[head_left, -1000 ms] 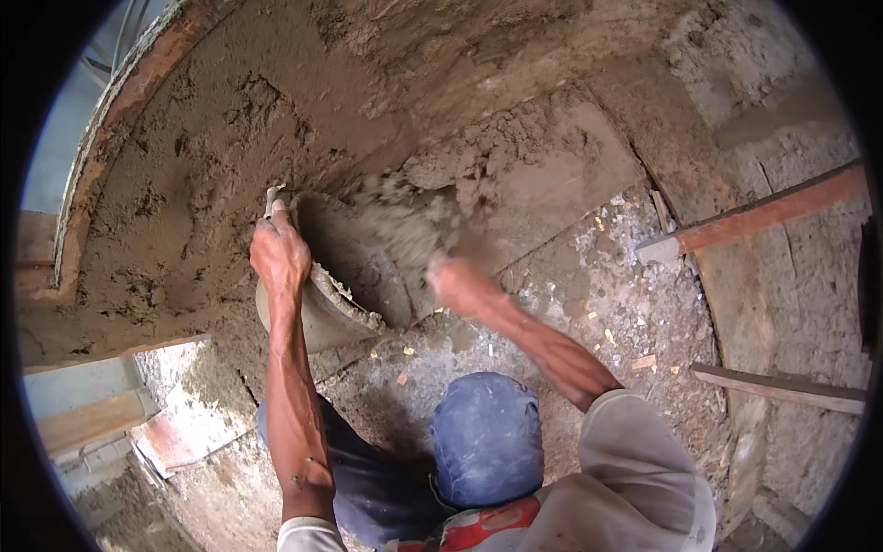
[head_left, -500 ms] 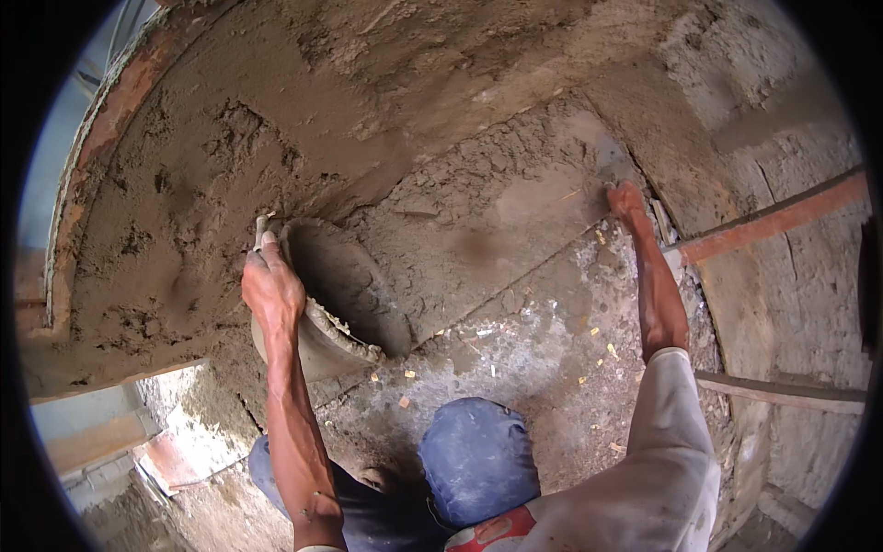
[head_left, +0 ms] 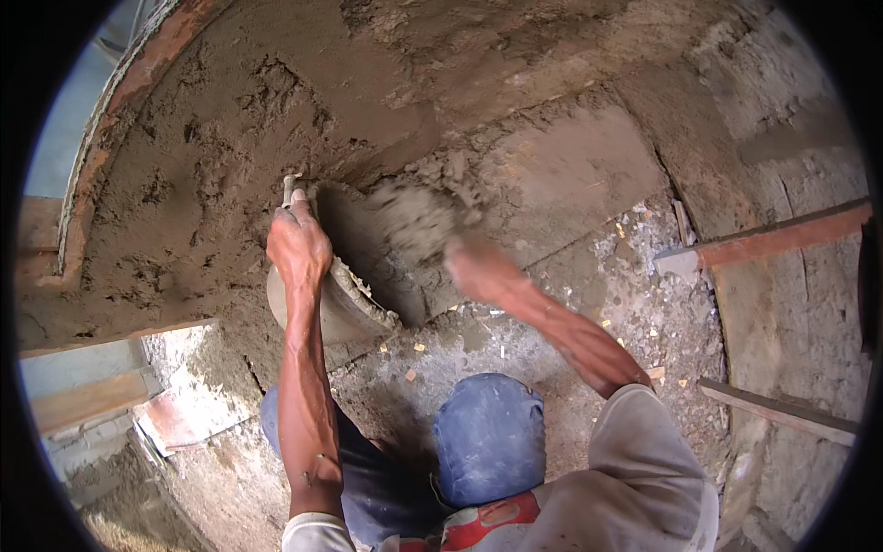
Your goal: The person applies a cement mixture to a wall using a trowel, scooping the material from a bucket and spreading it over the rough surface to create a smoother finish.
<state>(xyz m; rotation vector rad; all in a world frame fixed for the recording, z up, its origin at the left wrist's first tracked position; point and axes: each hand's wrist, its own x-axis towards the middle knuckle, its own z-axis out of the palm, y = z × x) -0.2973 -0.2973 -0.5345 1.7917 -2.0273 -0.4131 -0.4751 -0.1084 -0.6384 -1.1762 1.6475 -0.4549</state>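
Note:
My left hand (head_left: 299,244) is closed on the rim of a round mortar pan (head_left: 296,304). The pan is tipped on its side, its mouth facing right toward the wet mortar, and its rim is thickly crusted. My right hand (head_left: 486,269), smeared by motion, is closed just right of the pan's mouth. It seems to grip a trowel, whose blade is hidden by a blurred lump of mortar (head_left: 414,219) at the mouth. Beyond the hand lies a band of grey-brown mortar (head_left: 575,156), smooth at right and lumpy near the pan.
A rough plastered surface (head_left: 212,166) rises at left, bordered by a curved reddish edge (head_left: 103,120). Wooden bars (head_left: 782,237) jut in from the right wall. Crumbs and chips litter the floor (head_left: 635,313) before my blue-clad knee (head_left: 489,437).
My right hand has swept left from the far right end of the mortar band to the pan's mouth. Mortar now moves there. My left hand keeps its hold on the pan.

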